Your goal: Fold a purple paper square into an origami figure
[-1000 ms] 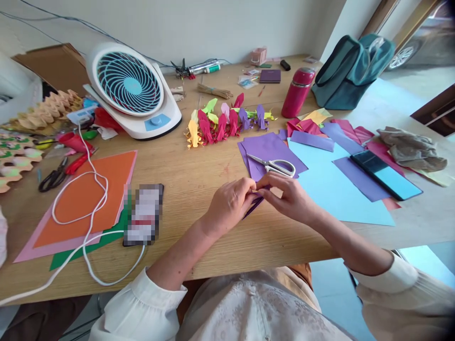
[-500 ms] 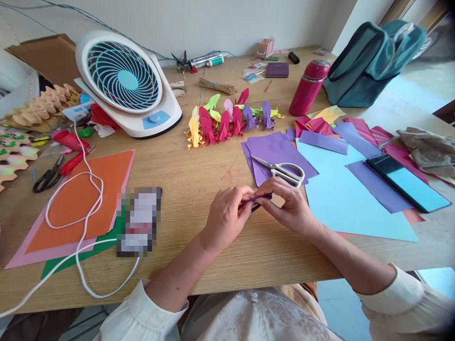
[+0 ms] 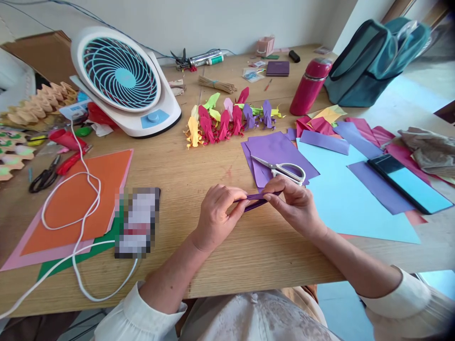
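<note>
Far left on the wood-grain table [image 3: 170,246]: flat orange paper sheet [image 3: 110,175] with a looped white cable over it, then the white desk fan with blue grille [image 3: 170,106] behind. Dark-edged phone [image 3: 137,222], screen pixelated, lies right of the orange sheet.

Left hand [image 3: 215,218]: thumb and fingers pinched on the left end of a narrow, folded dark purple paper strip [image 3: 254,196]. Strip sits between the hands, over the near half of the table, just on the wearer's side of the scissors. Long axis runs roughly left-right, right end tipped slightly away from the body — one end toward each hand. A gap shows between its upper and lower layers.

Progress: folding into a thin, layered strip is done; layers not pressed flat together. Looks part-worked to me — no finished shape. Can't tell how many folds remain.

Beyond it, a cluster of multicoloured folded-paper figures [image 3: 224,125], then flat purple paper sheets [image 3: 273,144] with white-handled metal scissors [image 3: 274,166] on top, unheld. Right hand [image 3: 298,208]: pinched on the strip's right end, hands apart. Further right, large light blue paper sheet [image 3: 348,203].
</note>
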Available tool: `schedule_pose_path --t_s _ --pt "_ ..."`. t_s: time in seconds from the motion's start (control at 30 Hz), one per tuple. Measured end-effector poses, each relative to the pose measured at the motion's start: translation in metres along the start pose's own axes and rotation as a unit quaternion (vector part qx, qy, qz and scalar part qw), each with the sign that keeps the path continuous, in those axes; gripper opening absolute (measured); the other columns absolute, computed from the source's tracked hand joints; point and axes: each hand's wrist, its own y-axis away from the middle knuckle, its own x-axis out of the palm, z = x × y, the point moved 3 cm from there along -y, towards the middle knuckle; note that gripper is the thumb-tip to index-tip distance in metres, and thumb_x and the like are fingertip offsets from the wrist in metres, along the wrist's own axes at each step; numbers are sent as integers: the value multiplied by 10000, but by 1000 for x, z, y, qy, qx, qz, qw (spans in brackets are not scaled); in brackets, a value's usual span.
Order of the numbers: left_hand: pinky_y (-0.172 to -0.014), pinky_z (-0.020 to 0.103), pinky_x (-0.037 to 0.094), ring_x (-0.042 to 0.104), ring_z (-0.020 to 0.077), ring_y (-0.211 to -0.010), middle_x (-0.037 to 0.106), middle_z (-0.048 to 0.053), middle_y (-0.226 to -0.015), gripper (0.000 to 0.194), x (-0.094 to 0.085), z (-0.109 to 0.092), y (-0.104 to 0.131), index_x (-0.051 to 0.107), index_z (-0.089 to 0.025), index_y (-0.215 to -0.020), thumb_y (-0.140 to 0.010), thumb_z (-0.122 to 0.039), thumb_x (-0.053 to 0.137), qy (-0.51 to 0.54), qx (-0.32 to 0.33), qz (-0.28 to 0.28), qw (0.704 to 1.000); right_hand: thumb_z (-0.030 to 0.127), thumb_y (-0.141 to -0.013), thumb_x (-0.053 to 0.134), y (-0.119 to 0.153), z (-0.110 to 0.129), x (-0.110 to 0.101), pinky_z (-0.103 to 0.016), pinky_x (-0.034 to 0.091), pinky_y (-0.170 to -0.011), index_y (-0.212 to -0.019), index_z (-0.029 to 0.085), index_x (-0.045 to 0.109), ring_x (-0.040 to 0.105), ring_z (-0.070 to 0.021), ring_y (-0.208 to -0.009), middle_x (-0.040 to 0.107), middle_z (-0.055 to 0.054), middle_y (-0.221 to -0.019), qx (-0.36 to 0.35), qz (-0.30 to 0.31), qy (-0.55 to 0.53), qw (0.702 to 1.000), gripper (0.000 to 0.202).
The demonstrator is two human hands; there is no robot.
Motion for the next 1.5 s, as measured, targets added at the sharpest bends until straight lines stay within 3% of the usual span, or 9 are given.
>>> schedule_pose_path --t_s 0.5,0.8,1.5 --pt "-794 323 515 656 161 -839 729 19 -891 83 0 -1 -2 590 -213 -913 -938 -135 602 35 -36 13 999 283 -942 656 2 -5 2 -354 467 -735 -893 233 677 583 -177 -779 637 -31 -831 23 8 8 1000 73" --pt "-783 304 520 641 154 -832 682 22 -872 97 3 -5 -1 556 -206 -883 -919 -118 572 71 -76 18 994 241 -938 652 2 -2 4 -352 464 -725 -891 225 667 582 -176 -775 647 -30 -825 0 18 27 999 51" --pt "-775 332 478 619 173 -824 704 16 -873 101 8 -4 5 572 -217 -915 -930 -121 601 15 -24 10 1000 223 -930 645 4 5 11 -337 489 -661 -851 226 668 595 -169 -729 661 -24 -775 -37 4 61 997 82"
